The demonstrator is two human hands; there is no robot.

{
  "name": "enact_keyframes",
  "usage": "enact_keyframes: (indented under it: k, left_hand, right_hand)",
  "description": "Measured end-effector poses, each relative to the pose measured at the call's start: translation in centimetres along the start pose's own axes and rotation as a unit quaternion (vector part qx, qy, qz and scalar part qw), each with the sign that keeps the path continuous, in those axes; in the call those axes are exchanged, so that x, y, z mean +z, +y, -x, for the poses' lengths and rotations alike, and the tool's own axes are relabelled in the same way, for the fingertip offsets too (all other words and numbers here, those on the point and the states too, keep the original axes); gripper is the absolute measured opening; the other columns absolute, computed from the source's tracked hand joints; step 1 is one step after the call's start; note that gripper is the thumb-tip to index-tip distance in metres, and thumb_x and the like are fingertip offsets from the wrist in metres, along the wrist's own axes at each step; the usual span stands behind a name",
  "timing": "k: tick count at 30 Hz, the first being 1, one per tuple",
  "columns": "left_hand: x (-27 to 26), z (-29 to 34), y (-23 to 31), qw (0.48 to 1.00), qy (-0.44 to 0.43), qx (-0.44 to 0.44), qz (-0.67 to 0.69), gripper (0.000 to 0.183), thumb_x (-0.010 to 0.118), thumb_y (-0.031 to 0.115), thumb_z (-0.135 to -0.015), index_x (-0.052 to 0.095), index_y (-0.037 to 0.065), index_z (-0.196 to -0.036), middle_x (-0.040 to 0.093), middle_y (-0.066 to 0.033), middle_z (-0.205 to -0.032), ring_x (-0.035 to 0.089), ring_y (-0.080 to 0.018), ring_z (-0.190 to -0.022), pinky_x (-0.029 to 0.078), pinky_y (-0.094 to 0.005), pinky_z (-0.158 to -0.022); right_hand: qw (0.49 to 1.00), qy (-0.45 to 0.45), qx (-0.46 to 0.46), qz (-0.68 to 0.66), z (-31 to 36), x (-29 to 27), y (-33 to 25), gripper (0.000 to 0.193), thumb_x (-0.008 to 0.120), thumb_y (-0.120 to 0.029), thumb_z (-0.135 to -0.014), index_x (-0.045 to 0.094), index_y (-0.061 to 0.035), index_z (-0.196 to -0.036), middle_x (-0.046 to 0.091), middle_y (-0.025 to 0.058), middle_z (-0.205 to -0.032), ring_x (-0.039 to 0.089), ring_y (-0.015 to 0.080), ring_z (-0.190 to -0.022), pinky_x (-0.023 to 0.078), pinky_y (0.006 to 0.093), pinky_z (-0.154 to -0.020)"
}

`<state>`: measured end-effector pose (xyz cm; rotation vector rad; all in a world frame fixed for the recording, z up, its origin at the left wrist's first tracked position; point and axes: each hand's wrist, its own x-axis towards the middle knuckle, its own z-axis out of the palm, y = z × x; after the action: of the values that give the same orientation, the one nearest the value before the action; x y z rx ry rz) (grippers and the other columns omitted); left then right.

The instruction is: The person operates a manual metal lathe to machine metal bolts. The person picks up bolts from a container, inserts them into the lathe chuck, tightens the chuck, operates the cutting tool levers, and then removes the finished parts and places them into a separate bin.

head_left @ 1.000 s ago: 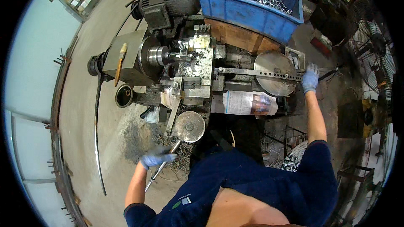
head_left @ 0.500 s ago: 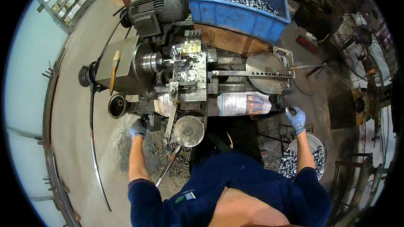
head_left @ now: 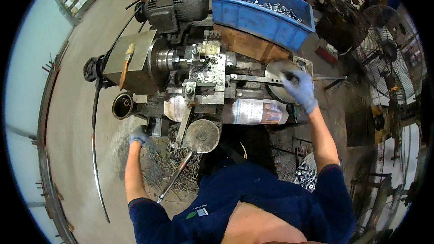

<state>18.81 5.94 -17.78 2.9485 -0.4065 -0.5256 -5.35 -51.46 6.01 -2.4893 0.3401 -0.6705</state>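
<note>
My left hand [head_left: 139,137], in a blue-grey glove, is low at the machine's left front, beside a small metal block [head_left: 157,127]. Its fingers look closed around something dark that I cannot make out. My right hand [head_left: 302,92], gloved too, reaches over the round metal plate [head_left: 276,69] and the end of the perforated flat bar [head_left: 253,78]. Motion blurs its fingers, and what they touch is unclear. Left of the bar is the lathe's tool slide [head_left: 205,70], strewn with metal chips. The chuck [head_left: 159,58] faces it.
A blue bin [head_left: 260,22] of small metal parts stands behind the lathe. A brush [head_left: 126,68] lies on the headstock. A round plate with a lever [head_left: 202,136] juts out towards me. A basket of metal parts [head_left: 305,176] sits at my right, and a fan [head_left: 384,49] stands beyond.
My right hand has moved up and inward, from beside the machine's right end to over the round plate. My left hand has shifted slightly left. The view has shifted a little.
</note>
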Motion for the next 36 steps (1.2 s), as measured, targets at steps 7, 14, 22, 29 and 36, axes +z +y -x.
enact_keyframes:
  k: [7, 14, 22, 29, 36]
  left_hand:
    - [-16.9, 10.1, -5.3, 0.933, 0.342, -0.011, 0.116, 0.033, 0.055, 0.027, -0.086, 0.060, 0.007, -0.111, 0.065, -0.0153, -0.097, 0.064, -0.0270, -0.086, 0.049, -0.0350, -0.076]
    - [-9.8, 18.7, -9.8, 0.920, 0.318, -0.226, -0.033, 0.052, 0.058, 0.050, -0.079, 0.062, 0.004, -0.103, 0.064, -0.0188, -0.093, 0.062, -0.0323, -0.086, 0.047, -0.0405, -0.073]
    - [-9.0, 21.4, -1.0, 0.920, 0.325, -0.216, 0.031, 0.041, 0.063, 0.041, -0.076, 0.061, 0.004, -0.092, 0.064, -0.0168, -0.087, 0.060, -0.0370, -0.082, 0.046, -0.0430, -0.075]
    - [-11.2, 20.6, -4.4, 0.905, 0.162, -0.154, 0.362, 0.027, 0.062, 0.014, -0.078, 0.060, -0.003, -0.099, 0.057, -0.0083, -0.060, 0.056, -0.0152, -0.048, 0.046, -0.0280, -0.044]
    - [-10.2, 18.1, -5.5, 0.853, 0.166, -0.071, 0.490, 0.024, 0.063, 0.014, -0.078, 0.060, -0.005, -0.091, 0.057, -0.0087, -0.060, 0.056, -0.0171, -0.049, 0.046, -0.0291, -0.045]
  right_hand:
    - [0.908, -0.083, -0.398, 0.101, -10.4, 11.0, -16.1, 0.045, 0.059, -0.047, -0.077, 0.066, -0.0035, -0.086, 0.062, 0.0137, -0.088, 0.056, 0.0296, -0.091, 0.040, 0.0436, -0.088]
    - [0.841, -0.316, -0.322, 0.298, -13.4, 18.0, -20.6, 0.056, 0.052, -0.054, -0.075, 0.066, -0.0069, -0.101, 0.065, 0.0165, -0.094, 0.057, 0.0341, -0.098, 0.023, 0.0483, -0.104]
    - [0.849, -0.321, -0.297, 0.297, -12.8, 18.3, -20.9, 0.052, 0.057, -0.049, -0.073, 0.064, -0.0089, -0.106, 0.063, 0.0137, -0.105, 0.056, 0.0303, -0.106, 0.024, 0.0483, -0.105]
    - [0.919, -0.062, -0.349, 0.175, -11.9, 8.0, -17.3, 0.052, 0.048, -0.056, -0.080, 0.071, -0.0105, -0.067, 0.061, 0.0119, -0.064, 0.057, 0.0296, -0.080, 0.035, 0.0416, -0.095]
    - [0.941, 0.112, -0.190, 0.257, -16.7, -1.1, -7.5, 0.051, 0.056, -0.054, -0.075, 0.065, -0.0120, -0.104, 0.054, 0.0177, -0.115, 0.051, 0.0336, -0.106, 0.038, 0.0428, -0.093]
